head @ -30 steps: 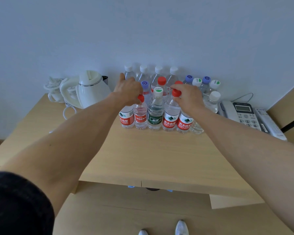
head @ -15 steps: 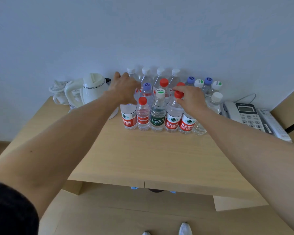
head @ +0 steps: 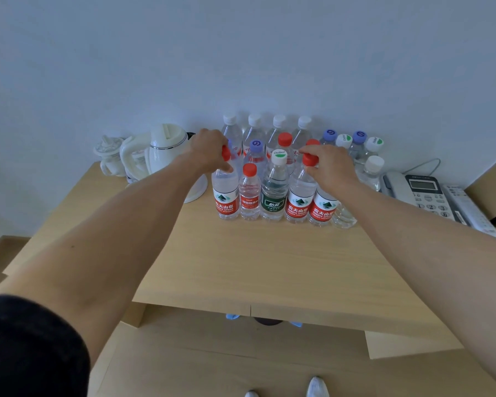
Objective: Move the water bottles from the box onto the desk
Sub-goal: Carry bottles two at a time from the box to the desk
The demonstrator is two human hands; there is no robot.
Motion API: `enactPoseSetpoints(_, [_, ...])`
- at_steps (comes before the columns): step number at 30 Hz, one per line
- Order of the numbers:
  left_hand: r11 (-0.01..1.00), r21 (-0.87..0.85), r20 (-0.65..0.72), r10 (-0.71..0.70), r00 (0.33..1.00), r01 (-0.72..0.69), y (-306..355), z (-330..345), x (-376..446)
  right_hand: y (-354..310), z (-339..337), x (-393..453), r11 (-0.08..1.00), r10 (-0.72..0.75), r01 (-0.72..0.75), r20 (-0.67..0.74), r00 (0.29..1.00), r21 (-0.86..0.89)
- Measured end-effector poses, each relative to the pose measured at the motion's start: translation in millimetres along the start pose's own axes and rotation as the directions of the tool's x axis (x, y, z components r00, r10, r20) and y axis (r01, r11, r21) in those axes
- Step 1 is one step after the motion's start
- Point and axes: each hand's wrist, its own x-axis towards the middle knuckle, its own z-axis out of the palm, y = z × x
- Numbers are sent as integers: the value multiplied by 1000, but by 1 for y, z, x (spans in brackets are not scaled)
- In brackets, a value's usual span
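While the left hand (head: 209, 151) pinched the red cap of a clear plastic red-label bottle (head: 225, 193) and the right hand (head: 328, 164) gripped the cap of another clear red-label bottle (head: 298, 200), both bottles stood in the front row on the light wooden desk (head: 255, 259), with bare desk toward its near edge.

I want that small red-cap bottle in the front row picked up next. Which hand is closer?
Probably the left hand. It grips the front-left bottle right beside the small bottle. The right hand is farther, past the green-label bottle.
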Motion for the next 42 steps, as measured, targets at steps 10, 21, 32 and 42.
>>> enactPoseSetpoints(10, [1000, -5, -19, -28, 999, 28, 1, 3, -1, 0, 0, 0, 1000, -5, 5, -2, 1000, 1])
enactPoseSetpoints(21, [998, 0, -30, -55, 998, 55, 0, 11, 2, 0, -2, 1, 1000, -17, 17, 13, 1000, -14])
enactPoseSetpoints(32, [997, -76, -32, 0, 1000, -2, 4, -15, 6, 2, -24, 3, 991, -47, 33, 103, 994, 131])
enactPoseSetpoints(42, [996, -82, -102, -47, 994, 39, 1, -50, 24, 41, -74, 37, 995, 44, -35, -85, 995, 96])
